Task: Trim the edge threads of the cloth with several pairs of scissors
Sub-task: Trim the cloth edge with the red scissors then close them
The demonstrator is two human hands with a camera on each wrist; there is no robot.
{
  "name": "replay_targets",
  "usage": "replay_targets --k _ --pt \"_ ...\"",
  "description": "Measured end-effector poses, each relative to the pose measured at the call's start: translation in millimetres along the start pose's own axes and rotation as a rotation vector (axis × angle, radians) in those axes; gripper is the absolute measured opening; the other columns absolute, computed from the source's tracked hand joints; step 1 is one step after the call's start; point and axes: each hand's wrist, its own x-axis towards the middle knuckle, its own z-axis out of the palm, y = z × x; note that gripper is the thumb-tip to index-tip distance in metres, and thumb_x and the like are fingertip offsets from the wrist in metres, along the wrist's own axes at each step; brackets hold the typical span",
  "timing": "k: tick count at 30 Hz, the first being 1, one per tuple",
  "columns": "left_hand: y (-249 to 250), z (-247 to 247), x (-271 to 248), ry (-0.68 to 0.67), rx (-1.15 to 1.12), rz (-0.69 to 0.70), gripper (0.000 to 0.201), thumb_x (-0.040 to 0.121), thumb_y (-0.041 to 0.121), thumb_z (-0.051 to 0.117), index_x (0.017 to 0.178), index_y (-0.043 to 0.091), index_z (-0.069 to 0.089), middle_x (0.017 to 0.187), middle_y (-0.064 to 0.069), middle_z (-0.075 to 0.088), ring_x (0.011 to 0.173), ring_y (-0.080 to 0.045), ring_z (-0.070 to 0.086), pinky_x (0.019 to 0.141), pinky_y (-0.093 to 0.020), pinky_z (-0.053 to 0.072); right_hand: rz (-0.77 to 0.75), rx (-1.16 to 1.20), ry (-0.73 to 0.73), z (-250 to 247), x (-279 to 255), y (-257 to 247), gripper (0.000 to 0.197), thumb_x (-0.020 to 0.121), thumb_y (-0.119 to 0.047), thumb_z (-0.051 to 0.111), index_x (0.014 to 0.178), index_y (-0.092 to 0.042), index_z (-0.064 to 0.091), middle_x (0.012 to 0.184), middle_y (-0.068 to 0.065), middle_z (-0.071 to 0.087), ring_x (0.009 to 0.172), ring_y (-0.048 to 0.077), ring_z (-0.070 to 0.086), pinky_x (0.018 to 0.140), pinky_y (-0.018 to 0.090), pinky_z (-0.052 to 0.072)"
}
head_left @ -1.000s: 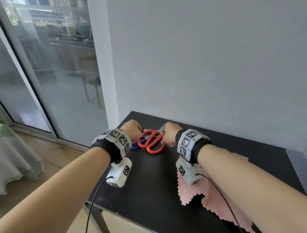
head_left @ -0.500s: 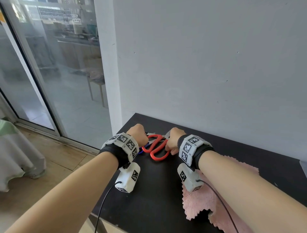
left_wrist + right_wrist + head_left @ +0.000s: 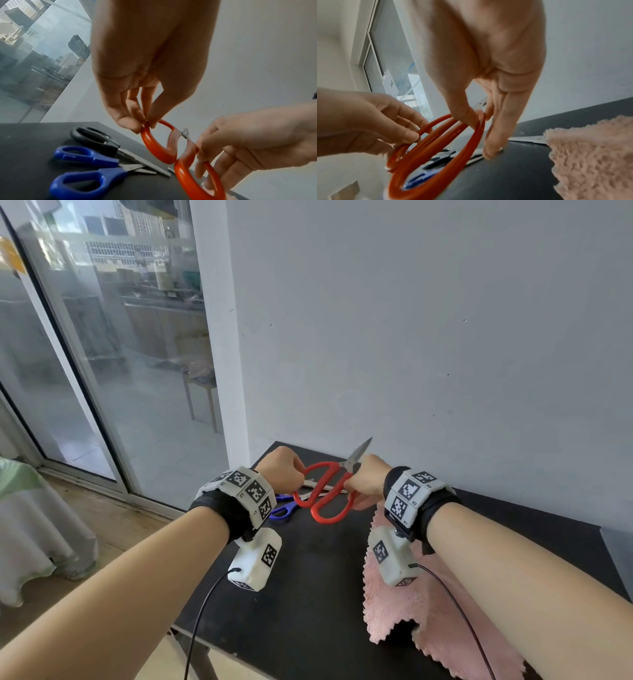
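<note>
Both hands hold the red-handled scissors above the black table, the steel blades shut and pointing up toward the wall. My left hand pinches the left loop between thumb and fingertips. My right hand pinches the right loop near the pivot, its other fingers hanging straighter. The pink cloth lies flat under my right forearm, its zigzag edge toward the table's middle; it also shows as fluffy pink cloth in the right wrist view.
Blue-handled scissors and black-handled scissors lie on the table below the red pair, blades crossing. A grey wall stands just behind the table. The table's left edge drops to the floor beside a glass sliding door.
The red scissors have risen off the table in both hands, and the blades now tilt upward. The blue scissors underneath have come into view.
</note>
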Motion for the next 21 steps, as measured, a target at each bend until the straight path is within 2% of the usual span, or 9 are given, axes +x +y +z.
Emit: replay_targets --k 1,4,6,8,10,13,15,18,21 --pt "5 -2 -3 0.006 -0.039 -0.003 0.021 0.083 -0.002 0.053 0.099 0.005 0.065 0.074 -0.003 0.063 0.066 -0.017 0.062 0.070 -0.031 0.056 -0.030 0.036 0.020 -5 -6 -1 0.005 0.087 -0.001 0.057 0.088 0.001 0.061 0.083 0.018 0.069 0.076 0.030 0.071 0.076 0.043 0.060" --pt "23 -3 -16 0.015 -0.209 0.001 0.021 0.086 -0.006 0.054 0.104 0.004 0.053 0.083 -0.012 0.064 0.063 -0.023 0.066 0.067 -0.036 0.059 -0.154 0.088 0.085 -18 -23 0 0.016 0.082 0.007 0.054 0.073 -0.006 0.053 0.074 0.017 0.064 0.069 0.032 0.067 0.073 0.045 0.060" --pt "37 -1 -28 0.005 -0.337 0.029 0.021 0.088 -0.008 0.053 0.103 0.006 0.048 0.083 -0.013 0.064 0.060 -0.025 0.066 0.061 -0.035 0.060 -0.234 0.136 0.136 -25 -37 3 0.013 0.080 0.010 0.053 0.081 -0.003 0.054 0.082 0.025 0.067 0.071 0.035 0.068 0.073 0.050 0.059" --pt "49 4 -38 -0.015 -0.403 0.080 0.023 0.090 -0.009 0.046 0.107 0.006 0.048 0.082 -0.012 0.065 0.053 -0.020 0.065 0.054 -0.030 0.058 -0.298 0.194 0.192 -34 -50 10 0.013 0.082 0.010 0.054 0.090 0.001 0.060 0.088 0.027 0.069 0.074 0.038 0.070 0.072 0.050 0.059" --pt "59 10 -47 -0.024 -0.430 0.128 0.027 0.091 -0.008 0.042 0.113 0.006 0.050 0.087 -0.015 0.067 0.049 -0.016 0.065 0.055 -0.030 0.059 -0.338 0.234 0.228 -43 -63 18 0.016 0.083 0.010 0.057 0.084 -0.005 0.063 0.087 0.023 0.070 0.075 0.036 0.071 0.071 0.047 0.060" --pt "73 22 -59 -0.025 -0.422 0.170 0.026 0.093 -0.007 0.040 0.113 0.007 0.048 0.091 -0.017 0.067 0.058 -0.021 0.066 0.061 -0.033 0.059 -0.311 0.234 0.292 -53 -77 34 0.008 0.085 0.002 0.062 0.080 -0.001 0.066 0.084 0.020 0.072 0.070 0.031 0.072 0.066 0.042 0.061" --pt "82 29 -66 -0.034 -0.430 0.176 0.024 0.093 -0.006 0.041 0.112 0.008 0.046 0.089 -0.015 0.066 0.060 -0.021 0.066 0.057 -0.030 0.060 -0.274 0.246 0.328 -58 -84 46 0.009 0.086 -0.003 0.063 0.085 0.005 0.067 0.083 0.019 0.072 0.066 0.029 0.072 0.059 0.037 0.060" --pt "91 39 -73 -0.042 -0.444 0.171 0.025 0.094 -0.006 0.042 0.114 0.009 0.046 0.087 -0.014 0.066 0.059 -0.020 0.067 0.056 -0.029 0.059 -0.282 0.232 0.305 -61 -95 61 0.007 0.087 -0.004 0.063 0.087 0.002 0.067 0.084 0.016 0.072 0.065 0.023 0.072 0.052 0.027 0.057" --pt "96 45 -79 -0.065 -0.457 0.175 0.027 0.094 -0.005 0.045 0.116 0.010 0.048 0.089 -0.014 0.066 0.062 -0.020 0.068 0.061 -0.032 0.061 -0.314 0.176 0.308 -64 -102 75 0.006 0.087 -0.003 0.063 0.081 -0.006 0.064 0.084 0.015 0.072 0.070 0.025 0.072 0.062 0.037 0.061"
